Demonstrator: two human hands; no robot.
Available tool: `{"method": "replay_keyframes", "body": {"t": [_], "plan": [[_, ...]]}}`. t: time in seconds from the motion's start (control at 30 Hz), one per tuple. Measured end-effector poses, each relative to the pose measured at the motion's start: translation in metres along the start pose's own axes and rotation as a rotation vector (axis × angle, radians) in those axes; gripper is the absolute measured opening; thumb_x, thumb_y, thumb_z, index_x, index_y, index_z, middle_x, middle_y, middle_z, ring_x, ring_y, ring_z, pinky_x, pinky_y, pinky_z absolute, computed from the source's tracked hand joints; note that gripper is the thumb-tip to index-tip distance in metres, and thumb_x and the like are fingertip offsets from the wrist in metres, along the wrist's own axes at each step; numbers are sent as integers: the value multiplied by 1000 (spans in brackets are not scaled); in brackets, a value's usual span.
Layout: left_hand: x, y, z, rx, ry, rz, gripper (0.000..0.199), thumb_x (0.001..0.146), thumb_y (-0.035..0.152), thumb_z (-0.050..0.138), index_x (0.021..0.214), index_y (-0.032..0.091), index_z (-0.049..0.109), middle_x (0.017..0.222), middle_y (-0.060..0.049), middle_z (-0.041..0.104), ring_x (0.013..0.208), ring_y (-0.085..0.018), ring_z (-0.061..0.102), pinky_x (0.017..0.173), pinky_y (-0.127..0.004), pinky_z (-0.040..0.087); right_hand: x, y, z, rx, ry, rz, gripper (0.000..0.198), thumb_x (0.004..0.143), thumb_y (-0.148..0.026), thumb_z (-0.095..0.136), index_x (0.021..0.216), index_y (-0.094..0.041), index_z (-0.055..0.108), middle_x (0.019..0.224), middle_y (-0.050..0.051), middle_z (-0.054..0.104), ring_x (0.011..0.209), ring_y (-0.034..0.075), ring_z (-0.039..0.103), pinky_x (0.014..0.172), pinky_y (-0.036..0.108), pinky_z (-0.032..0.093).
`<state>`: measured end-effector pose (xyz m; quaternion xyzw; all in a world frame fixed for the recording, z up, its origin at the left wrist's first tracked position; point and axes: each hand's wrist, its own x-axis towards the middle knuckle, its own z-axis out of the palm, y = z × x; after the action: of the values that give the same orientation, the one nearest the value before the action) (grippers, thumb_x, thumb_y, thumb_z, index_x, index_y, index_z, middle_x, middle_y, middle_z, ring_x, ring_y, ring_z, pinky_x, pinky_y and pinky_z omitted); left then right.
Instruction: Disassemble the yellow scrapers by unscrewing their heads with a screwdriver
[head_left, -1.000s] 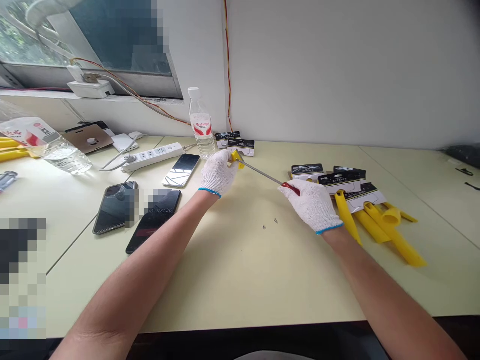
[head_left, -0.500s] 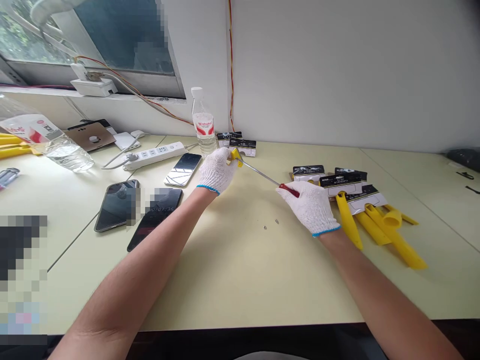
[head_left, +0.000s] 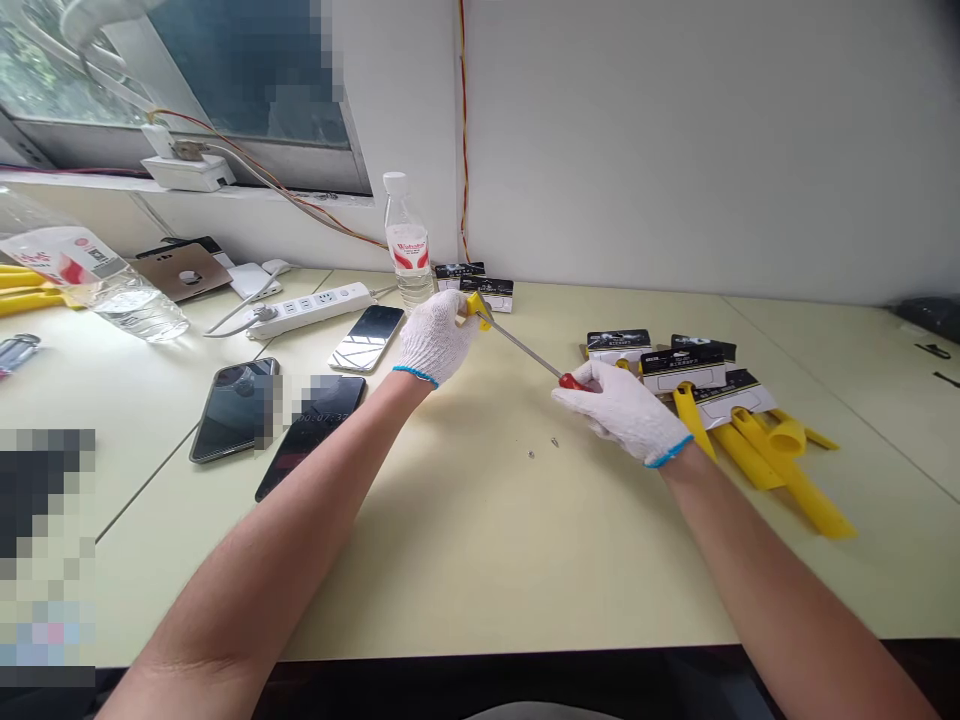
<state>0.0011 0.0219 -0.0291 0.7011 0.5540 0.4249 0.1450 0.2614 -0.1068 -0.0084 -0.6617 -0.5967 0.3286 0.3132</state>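
Both hands wear white knit gloves with blue cuffs. My left hand [head_left: 437, 335] is closed around a small yellow plastic piece [head_left: 478, 308], mostly hidden by the fingers. A screwdriver [head_left: 529, 354] with a red handle and long metal shaft is gripped in my right hand [head_left: 622, 405]. Its tip meets the yellow piece; whether it sits in a screw is too small to tell. Below the shaft, two small metal bits, seemingly screws [head_left: 554, 442], lie on the table [head_left: 480, 560].
Right of my right hand lie yellow plastic tools [head_left: 784, 470] with black-and-white cards [head_left: 682, 368]. Phones [head_left: 235, 408] rest near my left forearm. Behind them are a power strip [head_left: 311, 310] and an upright water bottle [head_left: 409, 245]. Another bottle [head_left: 97, 275] leans at far left.
My right hand has turned around the screwdriver handle, its wrist shifting slightly right. My left hand and the yellow piece have risen very slightly.
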Motion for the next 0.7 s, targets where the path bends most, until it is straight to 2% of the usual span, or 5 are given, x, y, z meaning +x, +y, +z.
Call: {"method": "replay_keyframes", "body": {"t": [0.1,0.27,0.43,0.53,0.7], "plan": [[1,0,-1,-14,-8,-3,33,105,40,67,127,15,70,127,-11,70,109,-23,70,95,-43,61,3,3,6,-185,165,-131,23,84,-44,79,81,-23,70,77,1,71,68,19,62,63,31,44],[-1,4,-3,-13,-30,-19,34,105,40,68,129,15,69,128,-12,69,111,-24,69,96,-44,61,6,8,10,-461,274,-315,36,97,-53,62,82,-23,75,75,5,71,72,23,61,68,34,39],[-5,12,-3,12,-40,-51,35,106,40,67,130,15,69,130,-12,69,112,-25,69,98,-45,60,2,5,4,-140,-20,-54,57,99,-72,51,76,-22,67,60,1,55,52,16,44,53,32,31],[-5,16,-4,44,-38,-67,35,105,41,67,128,14,70,129,-11,69,112,-25,69,98,-46,60,0,0,2,12,-201,109,47,93,-69,63,82,-24,62,60,-2,52,46,12,34,46,30,25],[-3,20,-9,99,-50,-83,35,105,43,67,126,15,70,128,-11,69,112,-25,68,98,-46,59,0,2,7,-257,183,-142,24,84,-44,76,80,-23,67,78,2,70,70,19,59,64,31,41]]}}
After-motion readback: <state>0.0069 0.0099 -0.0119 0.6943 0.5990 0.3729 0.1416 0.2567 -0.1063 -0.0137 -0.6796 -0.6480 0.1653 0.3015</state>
